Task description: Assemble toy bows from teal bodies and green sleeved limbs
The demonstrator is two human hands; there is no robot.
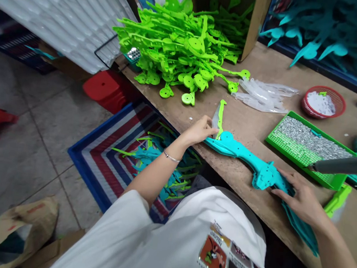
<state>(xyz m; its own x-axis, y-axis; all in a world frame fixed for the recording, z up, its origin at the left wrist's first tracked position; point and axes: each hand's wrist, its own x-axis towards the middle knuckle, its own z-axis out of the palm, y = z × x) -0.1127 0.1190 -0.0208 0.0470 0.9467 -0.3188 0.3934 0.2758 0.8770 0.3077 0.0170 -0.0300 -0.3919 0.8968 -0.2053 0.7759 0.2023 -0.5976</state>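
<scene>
A long turquoise plastic part [242, 153] lies along the front edge of the bench, with a round end at the left and a clustered fitting towards its right. From its left end a narrow lime-green piece with a translucent blade [220, 117] sticks up. My left hand [200, 132] has its fingers closed on that left end, fingertips at the foot of the lime-green piece. Thumb and fingers of my right hand [301, 198] straddle the right stretch of the turquoise part and grip it. Exactly what the left fingertips press is partly hidden.
Behind is a big heap of lime-green parts [177, 45], beside translucent strips [264, 94]. A red basket [341, 108] holds white bits; a green tray [274, 139] holds small metal pieces. A dark grey rod-shaped tool [349, 166] juts over it. A blue-edged bin [90, 184] stands below left.
</scene>
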